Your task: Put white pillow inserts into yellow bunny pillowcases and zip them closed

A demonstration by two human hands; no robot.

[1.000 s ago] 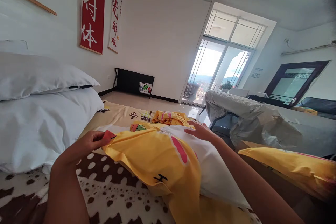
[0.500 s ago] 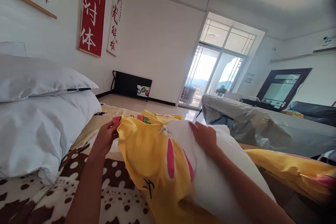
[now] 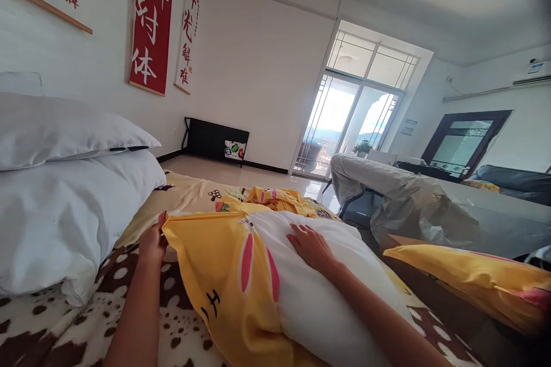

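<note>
A yellow pillowcase (image 3: 210,252) with pink rabbit ears and black markings lies across the bed. My left hand (image 3: 151,242) is closed on its far left corner and pulls the edge taut. To the right is a plump white pillow (image 3: 318,304), its left side against the yellow fabric; how far it is inside cannot be told. My right hand (image 3: 310,245) rests on top of the pillow, fingers stretched out and gripping nothing.
A brown-and-cream blanket (image 3: 181,321) covers the bed. White pillows (image 3: 77,206) are stacked at left. Crumpled yellow fabric (image 3: 279,199) lies beyond my hands. Another yellow printed item (image 3: 469,278) is at right, near a plastic-covered table (image 3: 400,206).
My left hand has moved left and towards me with the corner, stretching the pillowcase flatter. My right hand has slid left and nearer across the pillow, which also sits further left and lower.
</note>
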